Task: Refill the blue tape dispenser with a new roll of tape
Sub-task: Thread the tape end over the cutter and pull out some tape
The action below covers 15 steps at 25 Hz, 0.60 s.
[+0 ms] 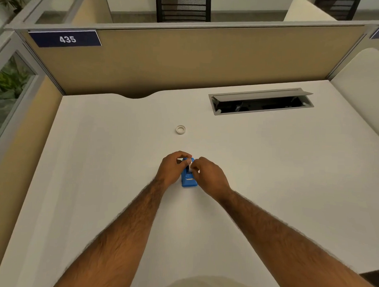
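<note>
A: Where is the refill standing?
B: Both hands, left hand (pixel 172 167) and right hand (pixel 209 176), are closing their fingers on the blue tape dispenser (pixel 189 180) mid-worktop, seemingly seating something white.
A: What's left?
B: A white ring (pixel 180 129) is lying farther off, untouched.

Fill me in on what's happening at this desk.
A person is working on a blue tape dispenser that sits on the white desk. The left hand and the right hand both close around its top, where something small and white shows between the fingers. A white ring lies apart, farther back.
</note>
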### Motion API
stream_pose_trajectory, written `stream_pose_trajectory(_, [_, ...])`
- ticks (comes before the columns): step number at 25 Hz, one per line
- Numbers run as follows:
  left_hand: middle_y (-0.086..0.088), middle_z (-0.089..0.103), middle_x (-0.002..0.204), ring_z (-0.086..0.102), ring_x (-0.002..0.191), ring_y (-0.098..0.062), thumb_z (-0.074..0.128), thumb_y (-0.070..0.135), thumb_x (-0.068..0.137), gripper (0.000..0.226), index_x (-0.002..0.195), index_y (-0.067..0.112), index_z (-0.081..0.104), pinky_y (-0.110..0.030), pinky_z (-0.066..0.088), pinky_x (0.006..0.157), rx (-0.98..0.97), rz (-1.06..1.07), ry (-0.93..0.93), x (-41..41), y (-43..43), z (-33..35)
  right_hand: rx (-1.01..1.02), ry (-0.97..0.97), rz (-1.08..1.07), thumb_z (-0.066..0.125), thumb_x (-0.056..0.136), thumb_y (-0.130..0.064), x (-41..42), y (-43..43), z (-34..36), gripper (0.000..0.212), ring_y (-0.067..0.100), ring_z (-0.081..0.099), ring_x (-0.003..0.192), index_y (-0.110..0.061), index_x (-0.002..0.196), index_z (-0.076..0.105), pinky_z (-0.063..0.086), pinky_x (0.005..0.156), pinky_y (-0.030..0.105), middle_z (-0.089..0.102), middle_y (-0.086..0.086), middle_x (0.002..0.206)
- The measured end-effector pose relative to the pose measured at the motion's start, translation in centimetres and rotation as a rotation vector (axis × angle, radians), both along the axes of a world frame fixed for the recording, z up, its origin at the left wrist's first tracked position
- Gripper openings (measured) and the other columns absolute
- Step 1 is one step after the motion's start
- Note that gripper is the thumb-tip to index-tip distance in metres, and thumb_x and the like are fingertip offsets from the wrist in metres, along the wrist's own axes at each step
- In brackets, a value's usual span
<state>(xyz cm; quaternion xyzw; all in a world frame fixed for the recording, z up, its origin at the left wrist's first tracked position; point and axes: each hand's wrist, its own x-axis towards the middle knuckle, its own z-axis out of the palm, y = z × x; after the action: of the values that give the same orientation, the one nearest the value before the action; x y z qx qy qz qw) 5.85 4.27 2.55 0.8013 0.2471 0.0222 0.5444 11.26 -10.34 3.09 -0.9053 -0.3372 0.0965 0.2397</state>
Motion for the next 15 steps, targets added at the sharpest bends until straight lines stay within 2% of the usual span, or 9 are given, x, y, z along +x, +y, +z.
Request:
stream_pose_trajectory(2, [0.002, 0.070, 0.117, 0.064, 0.105, -0.016, 0.062, 0.022, 0.096, 0.019, 0.112, 0.018, 0.070, -0.019, 0.046, 0.082, -0.005, 0.017, 0.010, 0.0, -0.1, 0.0, 0.193, 0.283, -0.338, 0.054, 0.095, -0.020, -0.4, 0.1, 0.1, 0.019, 0.019, 0.063, 0.075, -0.008, 0.095, 0.069, 0.054, 0.069, 0.032, 0.069, 0.003, 0.090])
stream_pose_trajectory(4, [0.001, 0.070, 0.118, 0.063, 0.106, -0.017, 0.061, 0.021, 0.096, 0.019, 0.113, 0.016, 0.069, -0.020, 0.047, 0.084, -0.010, 0.033, 0.008, 0.0, -0.1, 0.0, 0.351, 0.724, -0.662, 0.053, 0.095, -0.020, -0.5, 0.6, 0.7, 0.024, 0.019, 0.062, 0.063, -0.002, 0.093, 0.069, 0.054, 0.056, 0.028, 0.069, 0.009, 0.082])
stream_pose_trajectory(6, [0.002, 0.069, 0.118, 0.063, 0.105, -0.016, 0.060, 0.021, 0.097, 0.019, 0.113, 0.016, 0.069, -0.018, 0.046, 0.082, -0.006, 0.045, 0.007, -0.1, -0.2, 0.0, 0.389, 1.053, -0.795, 0.052, 0.097, -0.023, -0.6, 1.0, 1.6, 0.030, 0.015, 0.056, 0.053, 0.001, 0.095, 0.070, 0.045, 0.043, 0.020, 0.065, 0.010, 0.074])
stream_pose_trajectory(10, [0.003, 0.069, 0.118, 0.062, 0.105, -0.014, 0.059, 0.022, 0.097, 0.019, 0.113, 0.018, 0.069, -0.010, 0.043, 0.074, -0.024, 0.056, 0.006, -0.2, -0.4, -0.1, 0.353, 1.211, -0.821, 0.057, 0.098, -0.030, -0.2, 1.5, 2.4, 0.030, 0.012, 0.053, 0.045, -0.003, 0.093, 0.069, 0.041, 0.039, 0.016, 0.064, 0.007, 0.069])
stream_pose_trajectory(13, [0.004, 0.069, 0.116, 0.063, 0.104, -0.014, 0.060, 0.024, 0.097, 0.018, 0.112, 0.020, 0.069, -0.013, 0.044, 0.076, -0.024, 0.049, 0.003, -0.2, -0.3, 0.0, 0.315, 1.226, -0.809, 0.065, 0.094, -0.030, 0.0, 2.2, 2.6, 0.027, 0.008, 0.052, 0.034, -0.004, 0.087, 0.069, 0.040, 0.037, 0.014, 0.065, 0.006, 0.064])
stream_pose_trajectory(15, [0.004, 0.070, 0.116, 0.063, 0.104, -0.015, 0.060, 0.024, 0.096, 0.018, 0.112, 0.020, 0.069, -0.017, 0.045, 0.080, -0.021, 0.049, 0.002, -0.2, -0.2, 0.0, 0.334, 1.234, -0.829, 0.066, 0.094, -0.028, 0.0, 2.6, 2.6, 0.026, 0.007, 0.052, 0.030, -0.002, 0.093, 0.069, 0.041, 0.035, 0.013, 0.067, 0.007, 0.063])
